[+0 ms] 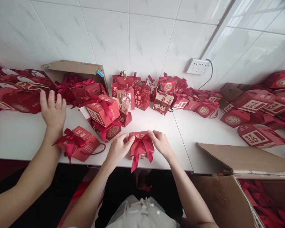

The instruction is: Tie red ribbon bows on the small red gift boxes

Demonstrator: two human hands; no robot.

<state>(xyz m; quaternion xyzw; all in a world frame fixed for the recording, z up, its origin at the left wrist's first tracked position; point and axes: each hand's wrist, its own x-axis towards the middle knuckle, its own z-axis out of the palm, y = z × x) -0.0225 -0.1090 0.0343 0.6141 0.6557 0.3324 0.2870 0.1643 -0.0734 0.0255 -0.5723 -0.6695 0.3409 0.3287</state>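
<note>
A small red gift box (136,151) with gold lettering stands before me near the table's front edge. Across its top lies a dark red ribbon bow (142,142), its two tails hanging down the front. My left hand (120,147) pinches the bow's left loop between thumb and fingers. On the opposite side my right hand (161,144) grips the right loop, its fingertips at the box's upper edge. Left of my hands rests another red box (82,144) with a tied bow and a cord handle.
Another person's hand (53,109) reaches in from the left, over the table. Stacked red boxes (102,110) and small gift bags (141,96) line the wall. At lower right, an open cardboard carton (218,196) holds red ribbons. A power strip (198,66) hangs on the tiles.
</note>
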